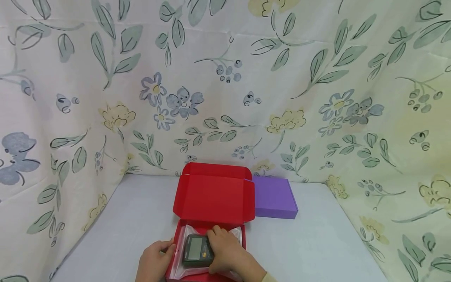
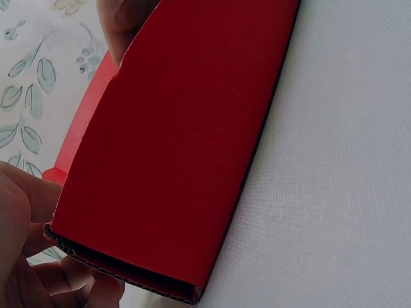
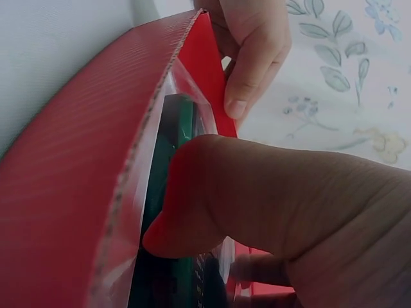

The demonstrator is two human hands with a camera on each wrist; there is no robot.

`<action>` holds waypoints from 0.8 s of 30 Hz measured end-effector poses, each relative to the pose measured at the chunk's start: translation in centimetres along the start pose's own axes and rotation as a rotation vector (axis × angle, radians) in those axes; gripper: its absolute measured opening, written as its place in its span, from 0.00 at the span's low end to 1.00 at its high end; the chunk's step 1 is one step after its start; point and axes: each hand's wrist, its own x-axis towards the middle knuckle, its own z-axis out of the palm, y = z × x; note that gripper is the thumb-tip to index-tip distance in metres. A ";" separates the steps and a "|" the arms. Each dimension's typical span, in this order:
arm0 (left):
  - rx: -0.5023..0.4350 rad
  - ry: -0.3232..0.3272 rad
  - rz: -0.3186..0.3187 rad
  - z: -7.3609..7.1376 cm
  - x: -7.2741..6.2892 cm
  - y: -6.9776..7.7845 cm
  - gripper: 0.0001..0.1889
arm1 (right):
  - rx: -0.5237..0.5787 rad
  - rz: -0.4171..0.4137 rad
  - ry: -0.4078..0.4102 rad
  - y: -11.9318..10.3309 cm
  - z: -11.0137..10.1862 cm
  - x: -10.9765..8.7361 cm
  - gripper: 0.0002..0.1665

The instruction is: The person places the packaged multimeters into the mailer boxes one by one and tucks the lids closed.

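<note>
An open red cardboard box (image 1: pixel 214 278) holds a dark green-black digital multimeter (image 1: pixel 193 249) with a grey display, lying on clear plastic wrapping (image 1: pixel 180 254). My right hand (image 1: pixel 225 250) reaches over the box and grips the multimeter at its right part, covering that part in the head view. In the right wrist view, the thumb (image 3: pixel 186 199) bends against the meter's edge, close to the box wall. My left hand (image 1: pixel 155 260) holds the box's left wall, thumb at its top edge. The left wrist view shows the red outer wall (image 2: pixel 173 141) at close range.
The box's raised red lid (image 1: pixel 213 197) stands open behind it. A closed purple box (image 1: pixel 275 197) lies at the back right, beside the lid. Both rest on a white-covered table (image 1: pixel 327 235), with a floral cloth (image 1: pixel 218 98) hanging behind and at the sides.
</note>
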 end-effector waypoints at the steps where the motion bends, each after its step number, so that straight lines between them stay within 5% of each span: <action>1: 0.001 0.000 0.000 0.0 0.0 0.0 0.18 | 0.003 0.001 -0.003 0.0 0.0 0.0 0.49; 10: 0.007 0.018 0.016 -0.1 0.1 0.1 0.19 | 0.019 0.010 -0.018 0.2 0.2 -0.1 0.51; 24: -0.011 -0.005 -0.045 0.2 -0.2 -0.1 0.22 | 0.050 0.078 -0.070 0.3 1.1 0.0 0.57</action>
